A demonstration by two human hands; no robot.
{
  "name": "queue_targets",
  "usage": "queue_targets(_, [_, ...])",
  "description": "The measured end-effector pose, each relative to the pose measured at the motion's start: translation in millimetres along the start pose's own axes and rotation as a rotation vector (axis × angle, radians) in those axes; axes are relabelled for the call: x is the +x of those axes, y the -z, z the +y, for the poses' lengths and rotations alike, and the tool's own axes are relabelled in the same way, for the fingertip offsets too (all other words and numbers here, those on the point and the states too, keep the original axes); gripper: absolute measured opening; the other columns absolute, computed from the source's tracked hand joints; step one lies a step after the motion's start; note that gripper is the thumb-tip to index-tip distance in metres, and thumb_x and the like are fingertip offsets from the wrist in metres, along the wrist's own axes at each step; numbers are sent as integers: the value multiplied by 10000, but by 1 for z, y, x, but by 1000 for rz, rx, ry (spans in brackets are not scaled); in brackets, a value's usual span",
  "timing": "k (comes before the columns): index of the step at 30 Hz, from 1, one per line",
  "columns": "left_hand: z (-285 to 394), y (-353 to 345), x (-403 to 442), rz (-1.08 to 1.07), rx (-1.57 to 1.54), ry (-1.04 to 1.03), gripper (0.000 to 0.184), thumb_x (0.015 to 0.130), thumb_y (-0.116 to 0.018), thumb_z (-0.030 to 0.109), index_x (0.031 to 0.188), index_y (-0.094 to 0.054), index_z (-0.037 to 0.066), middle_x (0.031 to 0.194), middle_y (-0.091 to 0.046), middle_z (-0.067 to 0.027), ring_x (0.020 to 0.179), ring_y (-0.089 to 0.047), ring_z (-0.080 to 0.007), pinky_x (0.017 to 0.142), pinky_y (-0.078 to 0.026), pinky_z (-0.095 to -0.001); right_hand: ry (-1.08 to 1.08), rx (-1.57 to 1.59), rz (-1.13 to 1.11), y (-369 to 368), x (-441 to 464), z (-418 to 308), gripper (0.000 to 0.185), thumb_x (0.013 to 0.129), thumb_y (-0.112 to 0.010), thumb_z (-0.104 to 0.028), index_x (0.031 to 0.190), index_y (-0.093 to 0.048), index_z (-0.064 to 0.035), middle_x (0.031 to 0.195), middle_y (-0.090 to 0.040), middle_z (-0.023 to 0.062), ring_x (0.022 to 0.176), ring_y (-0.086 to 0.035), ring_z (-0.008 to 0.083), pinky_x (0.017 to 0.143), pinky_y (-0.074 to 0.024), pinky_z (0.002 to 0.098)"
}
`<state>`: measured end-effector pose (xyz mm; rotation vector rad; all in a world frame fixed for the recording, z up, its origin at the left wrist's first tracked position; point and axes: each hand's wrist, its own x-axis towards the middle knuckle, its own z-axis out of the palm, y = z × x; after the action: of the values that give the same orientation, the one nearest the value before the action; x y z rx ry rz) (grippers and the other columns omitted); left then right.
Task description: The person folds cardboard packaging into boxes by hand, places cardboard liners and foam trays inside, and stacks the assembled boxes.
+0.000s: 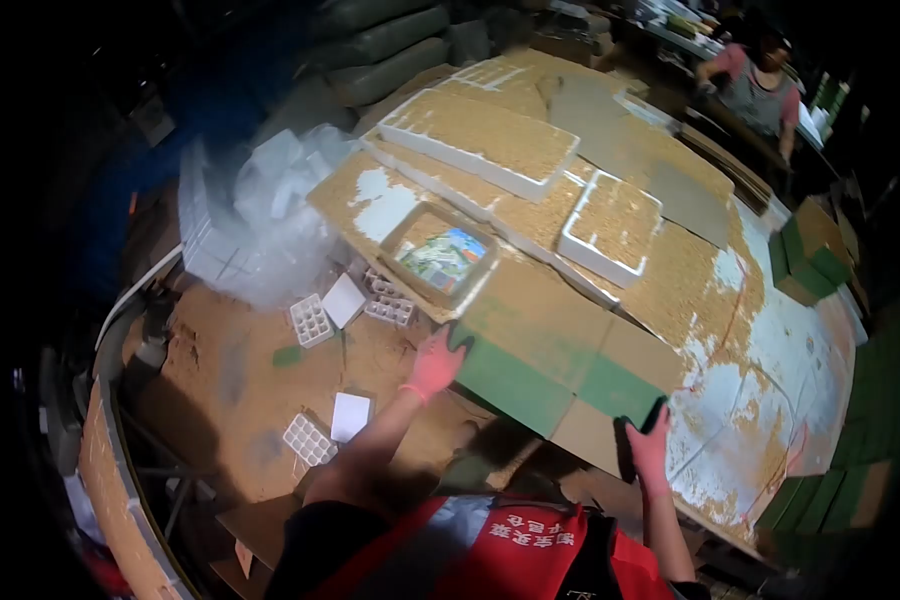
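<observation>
"Where is the flattened carton [520, 340]?"

"At the near edge of the sawdust-strewn table [720, 400], brown with a green band. The left hand [437, 367], gloved in pink with dark fingertips, is at its left end; the right hand [652, 452], gloved alike, is at its near right corner."

"Are they gripping it?"

"Thumb and fingers are parted on both, touching the cardboard at its edges. I can't tell whether they're pinching it, since the undersides are hidden."

"What crowds it?"

"A plastic tub [487, 270] of printed packets [448, 255] sits just beside its far left corner. Beyond are a long white foam slab [480, 140] and a smaller one [612, 228], both topped with sawdust. Green-and-brown boxes [813, 250] stand at the far right."

"And on the left?"

"Clear plastic wrapping [290, 215] is heaped past the table. On the dusty floor [220, 370] lie compartment trays [311, 320] and white square pieces [351, 417]."

"Anything hard to make out?"

"The packets' print is unreadable, and black corners cut off the surroundings. Far right, another person [760, 95] is dim, their lower body hidden. Under the table's near edge, it's mostly shadow."
</observation>
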<state>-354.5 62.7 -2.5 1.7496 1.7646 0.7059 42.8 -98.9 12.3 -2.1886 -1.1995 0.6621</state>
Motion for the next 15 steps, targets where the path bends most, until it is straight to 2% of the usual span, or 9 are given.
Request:
queue_targets(1, [24, 26, -9, -62, 11, 41, 503, 913, -584, 255, 1340, -483, 9, 1278, -570, -212, 1209, -523, -357, 1021, -419, -386, 19, 65, 15, 13, -7, -5, 918, 774, -733, -154, 1480, -184, 51, 1493, -295, 252, 1384, -309, 369, 1158, -214, 376])
queue_targets(2, [24, 42, -7, -91, -135, 47, 536, 886, -606, 249, 1343, -468, 4, 1251, -579, -227, 1178, -537, -367, 1007, -426, -396, 119, 336, 111, 16, -5, 3, 843, 801, -687, -74, 1492, -211, 12, 1434, -392, 201, 1291, -430, 320, 1076, -355, 368])
queue_targets(3, [21, 57, -2, -128, -281, 39, 572, 860, -629, 242, 1346, -454, -1, 1224, -588, -242, 1147, -552, -376, 993, -433, -406, 15, 737, 176, 37, -14, -49, 772, 816, -626, 12, 1494, -259, -37, 1319, -492, 137, 1105, -547, 234, 908, -476, 315])
queue_targets(4, [19, 68, 6, -111, -351, 8, 572, 850, -639, 237, 1341, -460, 6, 1240, -572, -246, 1164, -532, -390, 1007, -419, -416, -23, 879, 272, 51, -7, -54, 732, 822, -579, 50, 1486, -293, -66, 1201, -549, 102, 945, -577, 167, 773, -500, 257])
queue_targets(6, [26, 79, 27, -116, -500, -110, 572, 829, -660, 226, 1329, -472, 20, 1270, -541, -254, 1196, -493, -417, 1035, -393, -437, 69, 854, 127, 85, -2, -71, 636, 812, -591, 31, 1413, -395, -34, 1068, -612, 87, 912, -593, 173, 797, -496, 284])
queue_targets(9, [104, 119, 31, 384, 250, -255, 590, 754, -733, 208, 1252, -507, -13, 1369, -424, -284, 1268, -396, -450, 1082, -322, -494, 249, 558, -31, 103, 10, -107, 451, 770, -661, -32, 1209, -564, 7, 986, -654, 100, 899, -608, 205, 805, -493, 322])
queue_targets(11, [156, 121, 26, 334, 334, -626, 621, 703, -759, 243, 1229, -525, 9, 1385, -337, -330, 1272, -330, -507, 1096, -263, -554, 103, 116, -22, 88, 16, -87, 374, 759, -688, -76, 1105, -592, 25, 998, -661, 143, 906, -615, 229, 817, -489, 339])
queue_targets(13, [198, 89, 37, 88, 343, -1096, 488, 786, -685, 272, 1201, -552, 52, 1227, -515, -212, 1184, -460, -401, 1079, -303, -510, 124, 155, 18, 65, 25, -51, 346, 777, -691, -97, 1087, -600, 25, 972, -647, 170, 915, -621, 250, 839, -488, 352])
queue_targets(15, [201, 75, 54, 61, 408, -1185, 422, 839, -634, 254, 1209, -558, 67, 1121, -560, -152, 1122, -502, -346, 1054, -333, -499, 161, 129, 28, 78, 11, -75, 411, 779, -697, -92, 1157, -574, 12, 991, -627, 164, 964, -613, 274, 875, -480, 361])
